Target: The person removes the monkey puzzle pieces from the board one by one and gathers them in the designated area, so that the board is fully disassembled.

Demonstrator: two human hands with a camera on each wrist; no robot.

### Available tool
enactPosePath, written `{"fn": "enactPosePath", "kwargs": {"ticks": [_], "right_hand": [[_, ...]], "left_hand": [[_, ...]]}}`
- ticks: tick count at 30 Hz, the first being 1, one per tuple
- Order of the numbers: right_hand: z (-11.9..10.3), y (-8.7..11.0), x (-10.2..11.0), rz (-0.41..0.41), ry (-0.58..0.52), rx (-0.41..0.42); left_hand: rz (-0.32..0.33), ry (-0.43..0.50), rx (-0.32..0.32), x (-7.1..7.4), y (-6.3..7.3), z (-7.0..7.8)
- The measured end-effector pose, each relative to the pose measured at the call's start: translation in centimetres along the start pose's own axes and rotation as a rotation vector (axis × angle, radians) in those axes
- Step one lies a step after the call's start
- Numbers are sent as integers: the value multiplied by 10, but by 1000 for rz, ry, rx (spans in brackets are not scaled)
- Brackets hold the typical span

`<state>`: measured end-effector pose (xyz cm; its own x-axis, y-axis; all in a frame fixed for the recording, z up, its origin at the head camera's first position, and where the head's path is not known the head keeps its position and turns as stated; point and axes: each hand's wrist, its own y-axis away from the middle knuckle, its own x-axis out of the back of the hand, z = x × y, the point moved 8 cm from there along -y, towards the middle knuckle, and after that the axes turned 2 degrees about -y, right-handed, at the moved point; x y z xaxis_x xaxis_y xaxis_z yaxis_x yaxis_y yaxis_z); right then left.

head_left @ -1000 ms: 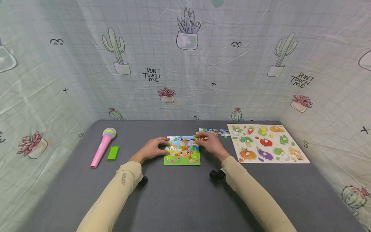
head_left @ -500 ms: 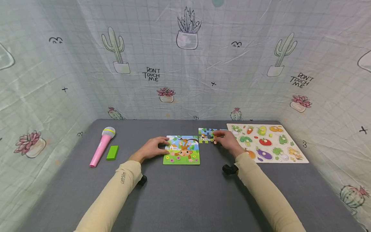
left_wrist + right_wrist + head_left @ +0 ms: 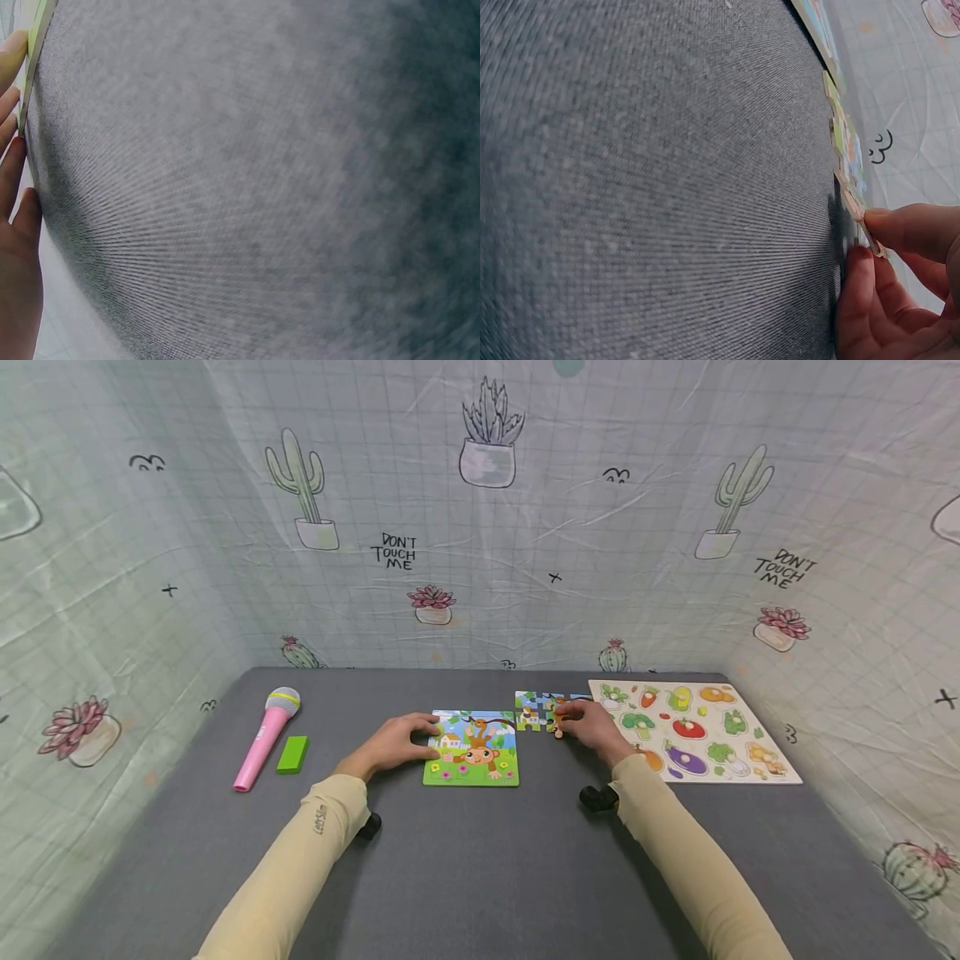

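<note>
A square monkey jigsaw puzzle (image 3: 480, 752) lies on the table in the head view. My left hand (image 3: 393, 743) touches its left edge with thumb and fingertips, the fingers fairly straight. In the left wrist view, the fingers (image 3: 9, 172) of that hand meet the board's edge. To the right of the puzzle lie several loose jigsaw pieces (image 3: 528, 718). My right hand (image 3: 591, 727) pinches a brown-and-green puzzle piece (image 3: 868, 234) between thumb and fingers, beside the other pieces. In the head view, part of that piece is hidden by the fingers.
A board with vegetable pictures (image 3: 686, 727) lies at the right, partly under my right hand and wrist in the head view. On the left are a pink toy microphone (image 3: 266, 739) and a green block (image 3: 292, 755). A patterned cloth (image 3: 480, 527) surrounds the grey table (image 3: 480, 877).
My right hand has moved right, from the puzzle's top right corner to the loose pieces, and now pinches a piece there. The left hand has stayed at the puzzle's left edge.
</note>
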<state>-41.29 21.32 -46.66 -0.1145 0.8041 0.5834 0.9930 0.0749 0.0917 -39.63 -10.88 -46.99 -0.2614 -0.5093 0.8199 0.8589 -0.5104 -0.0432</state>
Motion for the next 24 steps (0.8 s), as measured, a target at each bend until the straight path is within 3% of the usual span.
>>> {"fn": "enactPosePath", "kwargs": {"ticks": [24], "right_hand": [[-4,4,-1,41,71,44]], "left_hand": [[-3,-10,3,2,2,4]]}}
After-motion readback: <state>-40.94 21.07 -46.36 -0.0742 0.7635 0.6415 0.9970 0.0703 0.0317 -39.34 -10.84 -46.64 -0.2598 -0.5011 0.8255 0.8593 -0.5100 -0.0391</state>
